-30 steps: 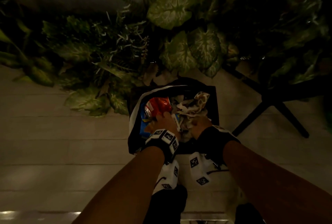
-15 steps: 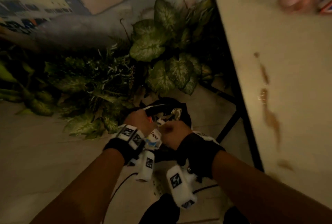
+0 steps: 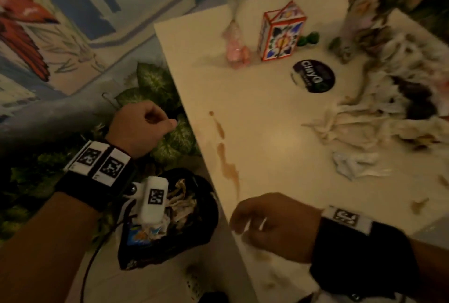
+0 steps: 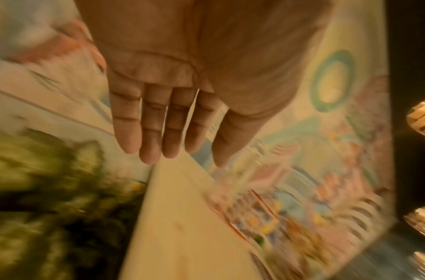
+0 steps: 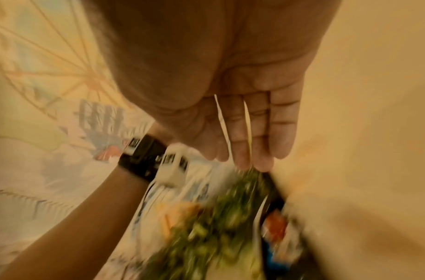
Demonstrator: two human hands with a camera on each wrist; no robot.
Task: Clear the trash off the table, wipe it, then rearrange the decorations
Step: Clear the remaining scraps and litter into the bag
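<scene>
The cream table [image 3: 267,132] carries a brown spill streak [image 3: 226,157] near its left edge. Crumpled dirty napkins [image 3: 379,123] lie at its right, with a smaller white wad [image 3: 352,162] in front. On the floor left of the table stands a black trash bin [image 3: 206,220] filled with paper and wrappers. My left hand [image 3: 167,124] hangs over the plants beside the table edge and holds nothing; the left wrist view shows its fingers [image 4: 149,144] straight. My right hand [image 3: 240,225] hovers at the table's near left edge, empty, with straight fingers [image 5: 261,147].
At the table's far side stand a painted box with red edges [image 3: 279,33], a pink glass piece [image 3: 235,45], a black round coaster [image 3: 313,75], small green figures [image 3: 308,39] and a flower vase [image 3: 359,6]. Leafy plants [image 3: 165,98] fill the floor by the mural wall.
Both hands have come up out of the trash bin, empty, to table height. The view has swung from the bin and plants onto the tabletop.
</scene>
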